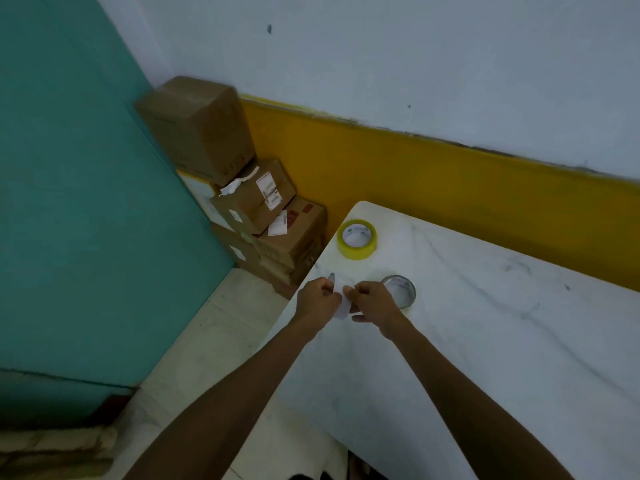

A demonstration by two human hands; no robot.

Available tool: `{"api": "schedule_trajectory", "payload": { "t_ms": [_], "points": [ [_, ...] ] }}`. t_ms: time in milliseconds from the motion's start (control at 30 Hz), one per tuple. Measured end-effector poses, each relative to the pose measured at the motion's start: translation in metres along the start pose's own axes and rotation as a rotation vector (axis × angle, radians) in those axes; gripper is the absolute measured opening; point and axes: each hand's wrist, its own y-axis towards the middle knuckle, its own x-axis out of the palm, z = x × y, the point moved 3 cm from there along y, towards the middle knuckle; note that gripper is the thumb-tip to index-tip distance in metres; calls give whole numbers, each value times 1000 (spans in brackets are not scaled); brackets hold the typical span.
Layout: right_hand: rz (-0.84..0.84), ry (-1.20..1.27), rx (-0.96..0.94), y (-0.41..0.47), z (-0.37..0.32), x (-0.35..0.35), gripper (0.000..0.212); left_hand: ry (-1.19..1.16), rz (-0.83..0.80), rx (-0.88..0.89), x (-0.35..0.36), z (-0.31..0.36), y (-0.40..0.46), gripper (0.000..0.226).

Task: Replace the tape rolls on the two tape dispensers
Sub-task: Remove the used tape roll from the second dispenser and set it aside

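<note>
A yellow tape roll (357, 239) lies flat near the far left corner of the white table (485, 323). A second roll, clear with a grey rim (401, 289), lies flat just right of my hands. My left hand (317, 301) and my right hand (372, 301) are closed together on a small white, partly see-through object (341, 304) at the table's left edge; a thin grey tip (331, 277) sticks up beside my left hand. It looks like a tape dispenser, but most of it is hidden by my fingers.
Several stacked cardboard boxes (249, 202) stand on the floor in the corner beyond the table's left edge. A teal wall (86, 202) is on the left, a yellow and white wall (450, 174) behind the table. Pale floor tiles (207, 358) lie below.
</note>
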Motion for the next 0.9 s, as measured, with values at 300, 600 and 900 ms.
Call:
{"api": "schedule_trajectory", "payload": {
  "t_ms": [300, 600, 900],
  "points": [
    [84, 49, 205, 43, 3, 20, 33, 435, -42, 409, 6, -18, 68, 23],
    [389, 18, 240, 66, 26, 36, 24, 637, -424, 417, 41, -56, 105, 24],
    [462, 148, 171, 64, 16, 24, 19, 562, -315, 659, 18, -8, 136, 42]
  ]
}}
